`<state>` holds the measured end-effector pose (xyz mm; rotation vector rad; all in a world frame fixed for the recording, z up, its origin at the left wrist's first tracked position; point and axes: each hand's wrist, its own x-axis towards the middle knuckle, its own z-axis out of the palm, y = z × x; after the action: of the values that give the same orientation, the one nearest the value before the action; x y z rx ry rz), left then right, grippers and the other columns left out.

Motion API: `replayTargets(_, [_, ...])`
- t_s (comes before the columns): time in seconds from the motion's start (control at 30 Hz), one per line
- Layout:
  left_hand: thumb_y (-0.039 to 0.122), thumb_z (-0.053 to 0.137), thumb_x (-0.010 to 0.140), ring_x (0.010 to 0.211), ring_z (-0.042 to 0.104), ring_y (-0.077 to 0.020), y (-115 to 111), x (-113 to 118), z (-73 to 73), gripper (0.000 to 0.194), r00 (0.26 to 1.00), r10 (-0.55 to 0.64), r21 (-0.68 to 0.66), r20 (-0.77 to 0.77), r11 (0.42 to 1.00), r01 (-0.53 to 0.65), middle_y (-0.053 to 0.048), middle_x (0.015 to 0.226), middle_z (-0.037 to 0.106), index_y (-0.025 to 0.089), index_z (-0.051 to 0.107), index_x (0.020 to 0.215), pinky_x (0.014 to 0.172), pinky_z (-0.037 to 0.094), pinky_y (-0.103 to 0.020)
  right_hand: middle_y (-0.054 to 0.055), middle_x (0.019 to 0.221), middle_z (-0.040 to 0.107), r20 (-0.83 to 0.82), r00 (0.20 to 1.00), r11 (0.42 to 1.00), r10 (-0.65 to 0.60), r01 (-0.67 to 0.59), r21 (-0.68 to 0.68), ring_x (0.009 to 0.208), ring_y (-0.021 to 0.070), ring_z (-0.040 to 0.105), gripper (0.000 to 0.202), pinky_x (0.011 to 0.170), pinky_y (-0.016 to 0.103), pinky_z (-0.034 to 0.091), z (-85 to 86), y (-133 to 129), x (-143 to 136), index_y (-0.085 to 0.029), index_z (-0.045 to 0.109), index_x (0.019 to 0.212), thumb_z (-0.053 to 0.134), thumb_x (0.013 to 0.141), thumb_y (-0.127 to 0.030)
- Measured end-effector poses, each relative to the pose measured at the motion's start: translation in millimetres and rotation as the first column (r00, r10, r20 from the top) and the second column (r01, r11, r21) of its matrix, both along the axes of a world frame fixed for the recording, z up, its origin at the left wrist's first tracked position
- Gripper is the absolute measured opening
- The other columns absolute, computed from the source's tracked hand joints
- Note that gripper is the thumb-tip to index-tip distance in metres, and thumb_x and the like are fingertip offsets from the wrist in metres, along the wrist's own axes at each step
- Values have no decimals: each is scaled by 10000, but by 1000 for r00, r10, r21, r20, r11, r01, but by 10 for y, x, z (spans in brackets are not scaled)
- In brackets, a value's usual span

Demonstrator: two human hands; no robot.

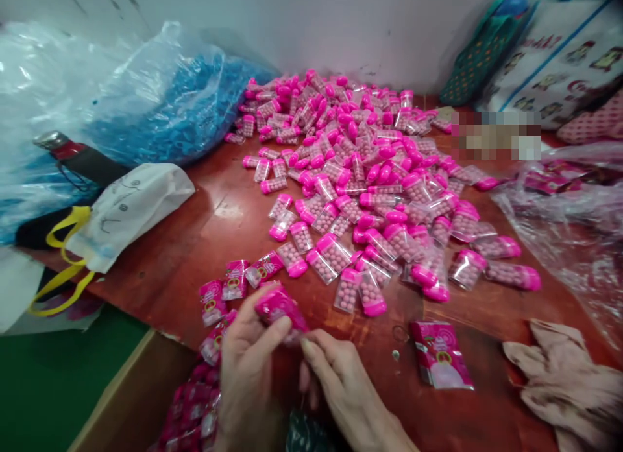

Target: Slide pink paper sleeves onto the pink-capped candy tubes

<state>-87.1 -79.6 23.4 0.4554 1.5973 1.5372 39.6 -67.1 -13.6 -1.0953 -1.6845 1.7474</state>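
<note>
Close to the table's front edge, my left hand (250,351) is closed around a shiny pink candy packet (280,309), thumb on top. Thumb and finger of my right hand (341,374) pinch together at the packet's near right end. Just beyond my left hand lie several printed pink candy packets (236,279). More of them fill a cardboard box (121,393) below the table edge. To the right of my hands is a stack of flat printed pink sleeves (442,355). Ahead spreads a big heap of clear candy dispensers (333,257) with pink caps and pink balls inside.
On the left are a clear bag of blue pieces (195,108), a dark bottle (87,160) and a white pouch with yellow handles (131,205). A beige cloth (569,380) and crumpled plastic (559,225) lie right. Printed bags (555,63) lean against the wall.
</note>
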Motion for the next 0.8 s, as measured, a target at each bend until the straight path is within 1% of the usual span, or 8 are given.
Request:
replayTargets(0.07, [255, 629, 743, 984, 584, -211, 37, -349, -1, 593, 933, -8, -40, -359, 999, -7, -58, 1104, 605, 264, 409, 1293, 841, 476, -346, 36, 762, 630, 116, 985, 968, -125, 95, 234, 704, 165, 621, 308, 643, 247, 500, 12, 18, -200, -198, 590, 978, 347, 931, -381])
replayTargets(0.1, [295, 605, 760, 1088, 528, -251, 73, -533, -34, 586, 830, -97, -96, -550, 994, 53, -93, 1197, 556, 230, 403, 1307, 926, 418, -408, 62, 852, 637, 154, 973, 936, -172, 113, 333, 792, 190, 620, 304, 717, 287, 504, 18, 40, -306, -194, 573, 1052, 355, 928, -365])
replayTargets(0.2, [401, 538, 786, 1255, 328, -336, 224, -1015, -237, 538, 257, -185, -184, -949, 982, 28, -178, 1329, 426, 116, 489, 1240, 1048, 216, -507, 135, 1049, 599, 232, 951, 878, -204, 73, 473, 976, 257, 565, 353, 878, 424, 453, -10, 124, -633, -145, 509, 1191, 387, 914, -326])
replayTargets(0.27, [404, 430, 845, 1246, 344, -325, 322, -1198, -394, 512, 86, -275, -265, -958, 958, 105, -196, 1313, 442, 89, 477, 1245, 1034, 250, -500, 187, 1197, 532, 318, 920, 822, -230, 8, 570, 1094, 307, 497, 450, 924, 483, 416, -90, 169, -839, -103, 459, 1260, 443, 889, -357])
replayTargets(0.37, [379, 378, 873, 1191, 424, -279, 393, -1258, -538, 403, 51, -352, -335, -935, 920, 201, -145, 1279, 500, 146, 572, 1139, 1003, 326, -451, 217, 1355, 408, 405, 877, 726, -259, -99, 680, 1226, 345, 381, 547, 982, 516, 357, -274, 193, -1086, -75, 397, 1318, 480, 872, -380])
replayTargets(0.53, [364, 353, 885, 1156, 461, -265, 224, -1250, -552, 359, 75, -353, -331, -932, 919, 214, -112, 1234, 549, 181, 605, 1062, 993, 343, -455, 232, 1392, 360, 456, 861, 629, -226, -228, 743, 1280, 333, 329, 522, 1005, 507, 338, -431, 102, -1257, -70, 369, 1326, 411, 907, -379])
replayTargets(0.7, [335, 380, 873, 1205, 424, -293, -340, -1396, -580, 439, 142, -339, -325, -930, 939, 112, -106, 1329, 476, 195, 449, 1284, 1032, 305, -494, 234, 1397, 344, 439, 898, 561, -2, -363, 744, 1298, 317, 292, 501, 1036, 452, 320, -328, -238, -1300, 27, 305, 1330, 341, 936, -280])
replayTargets(0.8, [335, 429, 847, 1218, 408, -295, -817, -1456, -544, 525, 270, -278, -309, -922, 948, -81, 153, 1417, 348, 484, 291, 1331, 1057, 297, -518, 204, 1333, 430, 381, 889, 405, 253, -455, 793, 1273, 298, 326, 457, 1058, 433, 290, -297, -506, -1328, 41, 399, 1248, 387, 913, -269])
